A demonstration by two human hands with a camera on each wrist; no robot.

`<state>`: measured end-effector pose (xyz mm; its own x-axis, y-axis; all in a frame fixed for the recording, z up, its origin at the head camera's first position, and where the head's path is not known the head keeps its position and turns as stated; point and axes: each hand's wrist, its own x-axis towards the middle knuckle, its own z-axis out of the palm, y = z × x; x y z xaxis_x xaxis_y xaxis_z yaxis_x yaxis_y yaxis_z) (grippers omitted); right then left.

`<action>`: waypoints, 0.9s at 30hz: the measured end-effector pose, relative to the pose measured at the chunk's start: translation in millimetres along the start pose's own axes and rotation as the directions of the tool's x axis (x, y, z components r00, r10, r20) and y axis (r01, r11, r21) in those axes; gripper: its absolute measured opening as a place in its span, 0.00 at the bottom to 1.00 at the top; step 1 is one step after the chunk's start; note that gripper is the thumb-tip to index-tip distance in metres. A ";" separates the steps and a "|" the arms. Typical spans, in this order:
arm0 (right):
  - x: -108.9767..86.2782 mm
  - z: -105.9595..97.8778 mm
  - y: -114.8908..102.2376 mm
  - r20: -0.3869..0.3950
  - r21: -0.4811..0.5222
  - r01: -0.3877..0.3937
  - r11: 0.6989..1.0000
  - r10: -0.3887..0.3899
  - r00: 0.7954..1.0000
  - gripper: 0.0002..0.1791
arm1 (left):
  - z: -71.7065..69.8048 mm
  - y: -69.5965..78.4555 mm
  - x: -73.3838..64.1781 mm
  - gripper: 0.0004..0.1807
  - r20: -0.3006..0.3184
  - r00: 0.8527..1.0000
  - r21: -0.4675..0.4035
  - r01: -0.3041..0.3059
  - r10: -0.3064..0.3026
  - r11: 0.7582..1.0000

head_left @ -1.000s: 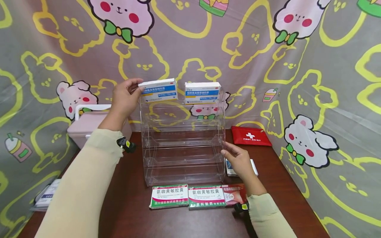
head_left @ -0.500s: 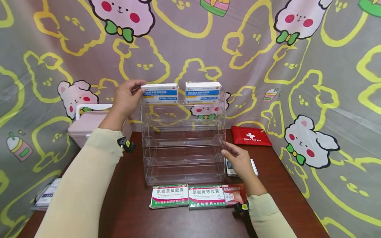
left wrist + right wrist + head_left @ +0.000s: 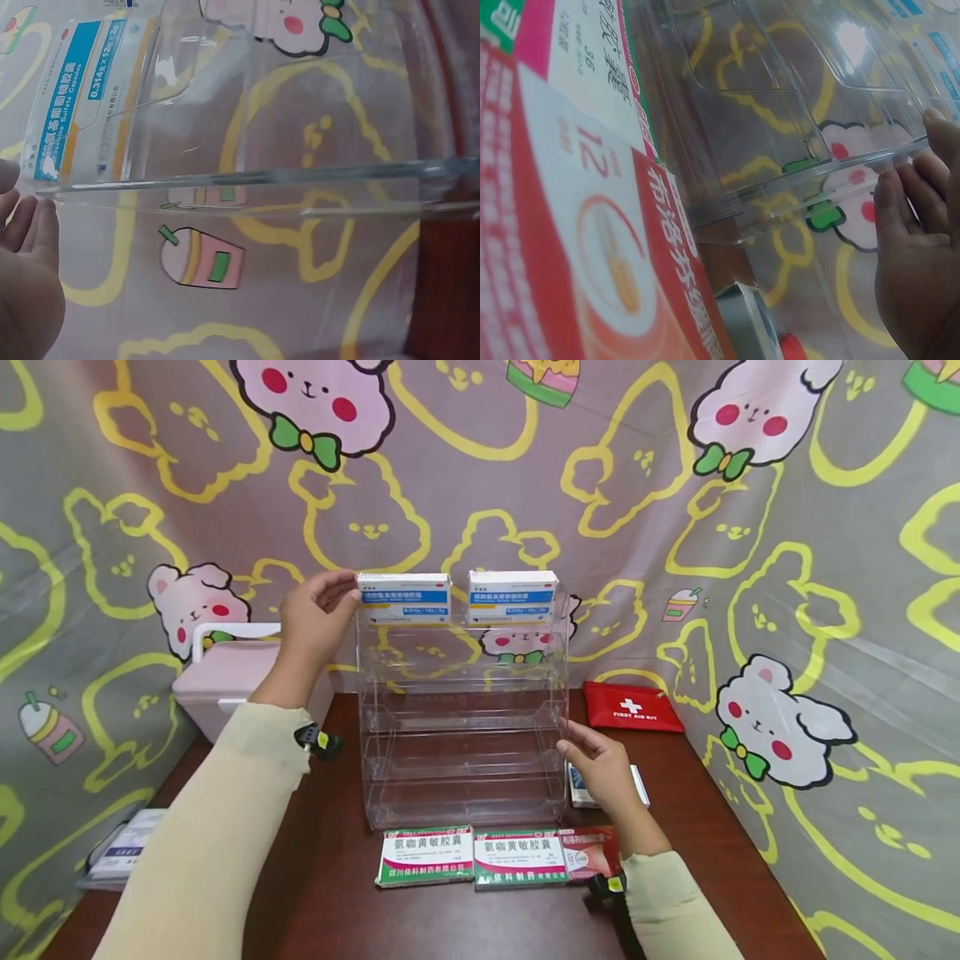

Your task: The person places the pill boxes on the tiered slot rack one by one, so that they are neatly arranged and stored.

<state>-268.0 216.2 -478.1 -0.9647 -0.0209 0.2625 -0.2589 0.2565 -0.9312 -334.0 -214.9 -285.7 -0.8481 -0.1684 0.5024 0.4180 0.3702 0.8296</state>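
A clear tiered display rack (image 3: pixel 465 743) stands upright on the table. Two white-and-blue capsule boxes lean side by side on its top tier: the left box (image 3: pixel 405 600) and the right box (image 3: pixel 513 598). My left hand (image 3: pixel 315 618) is at the rack's upper left corner, loosely bent fingertips right at the end of the left box. In the left wrist view those fingertips (image 3: pixel 46 206) lie outside the side panel. My right hand (image 3: pixel 603 768) holds the rack's right side panel, thumb in front and fingers (image 3: pixel 889 195) along the outer face.
Before the rack lie two green-and-white medicine boxes (image 3: pixel 427 855) (image 3: pixel 520 857) and a red box (image 3: pixel 588 852). A white box (image 3: pixel 640 783) sits behind my right hand. Farther back are a red first aid pouch (image 3: pixel 633 706) and a pink case (image 3: pixel 225 672). Packets (image 3: pixel 127 847) lie at left.
The left box has gone from tilted to level on the top tier. My left hand has come slightly down and drawn back left from it. The right hand stays on the rack.
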 end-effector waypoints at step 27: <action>1.4 0.8 2.0 -0.008 -0.034 -0.024 0.999 0.023 1.000 0.28 | 35.6 -120.0 -177.1 0.33 0.003 0.963 -0.405 0.246 -0.268 0.880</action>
<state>-269.8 215.9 -479.8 -0.9701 -0.0070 0.2426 -0.2342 0.2893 -0.9281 -245.6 -196.9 -482.9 -0.9301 -0.2585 0.2610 0.2913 -0.0860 0.9528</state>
